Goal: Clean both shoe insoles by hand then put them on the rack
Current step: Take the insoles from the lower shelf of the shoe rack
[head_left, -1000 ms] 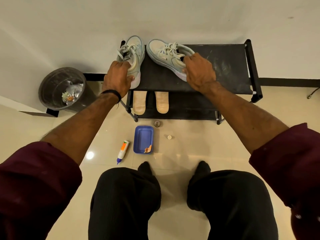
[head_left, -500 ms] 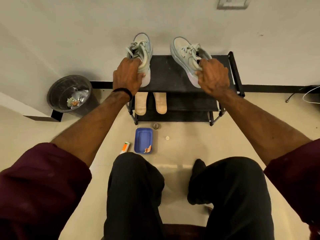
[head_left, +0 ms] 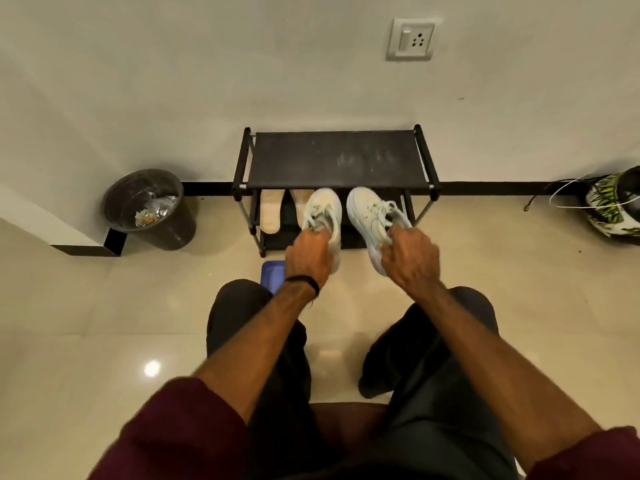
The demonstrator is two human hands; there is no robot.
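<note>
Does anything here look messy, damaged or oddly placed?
Little stands out. The black rack's top shelf is smudged with pale dusty marks. A loose white cable trails on the floor by the wall. The two tan insoles lie neatly on the lower shelf, and both white sneakers are held.

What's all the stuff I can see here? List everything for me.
insoles: two, tan, lower shelf of the rack, left part
rack: one, black, against the wall
shoes: two, pale white, one held in each hand in front of the rack
tray: one, blue, on the floor, mostly hidden
bin: one, dark, left of the rack, with trash in it
wall socket: one, white
helmet: one, green-patterned, far right
left hand: holds the left shoe
right hand: holds the right shoe
</note>
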